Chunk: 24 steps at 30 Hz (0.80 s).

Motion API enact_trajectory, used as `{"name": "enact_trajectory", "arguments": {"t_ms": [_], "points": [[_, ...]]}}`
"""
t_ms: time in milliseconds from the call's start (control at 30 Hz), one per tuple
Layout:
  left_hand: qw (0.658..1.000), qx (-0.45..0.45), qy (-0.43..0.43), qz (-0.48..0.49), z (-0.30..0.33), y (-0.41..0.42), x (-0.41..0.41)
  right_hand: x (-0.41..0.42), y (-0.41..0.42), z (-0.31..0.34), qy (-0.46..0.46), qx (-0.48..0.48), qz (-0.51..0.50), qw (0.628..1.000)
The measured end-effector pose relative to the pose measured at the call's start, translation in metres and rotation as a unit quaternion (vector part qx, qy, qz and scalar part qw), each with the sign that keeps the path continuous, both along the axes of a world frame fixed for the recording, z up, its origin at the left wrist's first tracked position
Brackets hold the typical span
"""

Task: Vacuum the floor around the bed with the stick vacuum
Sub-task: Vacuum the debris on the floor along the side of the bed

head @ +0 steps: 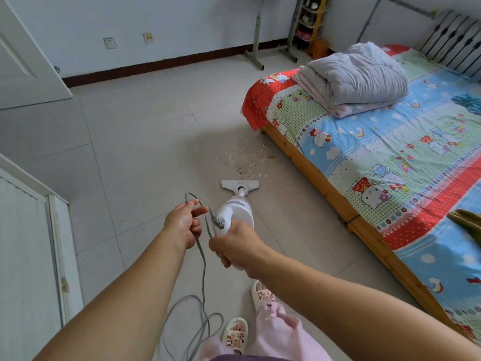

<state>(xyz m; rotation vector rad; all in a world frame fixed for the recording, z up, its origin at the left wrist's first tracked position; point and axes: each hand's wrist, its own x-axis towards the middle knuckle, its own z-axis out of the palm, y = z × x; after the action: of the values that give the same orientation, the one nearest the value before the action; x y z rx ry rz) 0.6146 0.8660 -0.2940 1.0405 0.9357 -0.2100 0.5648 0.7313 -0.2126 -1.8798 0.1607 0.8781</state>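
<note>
The right hand (235, 246) is wrapping its curled fingers around the handle of the white plastic stick vacuum (235, 212), while the left hand (183, 222) is pinching a raised loop of the vacuum's grey power cord (201, 259) just beside that handle. The vacuum is leaning forward and down, its flat white floor nozzle (240, 184) sitting on the pale grey tiled floor (135, 142), just short of a scatter of light crumbs and dark dust (248, 160) lying near the corner of the low wooden bed with the cartoon-print patchwork sheet (377, 157). The slack cord is coiling on the tiles beside the person's cream slippers (235, 334), so a step forward is probably risking a snag or a trip, and a tug on the looped cord could jerk the nozzle off line. Pushing too fast is likely to scatter the crumbs under the bed frame. As for containers, a shelf rack (309, 19) is standing by the far wall, apparently holding shoes, though its contents are too small to tell.
</note>
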Motion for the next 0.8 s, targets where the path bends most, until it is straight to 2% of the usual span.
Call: {"name": "enact_trajectory", "arguments": {"t_ms": [300,500,600,800], "points": [[0.999,0.008,0.0,0.042,0.003,0.014,0.001,0.031,0.007,-0.023,0.015,-0.013,-0.082,0.996],[0.998,0.01,0.015,0.052,-0.001,0.011,0.01,0.022,0.008,-0.022,0.036,-0.032,-0.054,0.997],[0.999,0.002,0.015,0.052,-0.001,0.004,0.018,0.015,0.01,-0.024,0.047,-0.007,-0.037,0.998],[0.999,0.006,0.003,0.05,0.006,-0.006,0.034,0.045,0.009,-0.029,0.037,-0.004,-0.062,0.997]]}}
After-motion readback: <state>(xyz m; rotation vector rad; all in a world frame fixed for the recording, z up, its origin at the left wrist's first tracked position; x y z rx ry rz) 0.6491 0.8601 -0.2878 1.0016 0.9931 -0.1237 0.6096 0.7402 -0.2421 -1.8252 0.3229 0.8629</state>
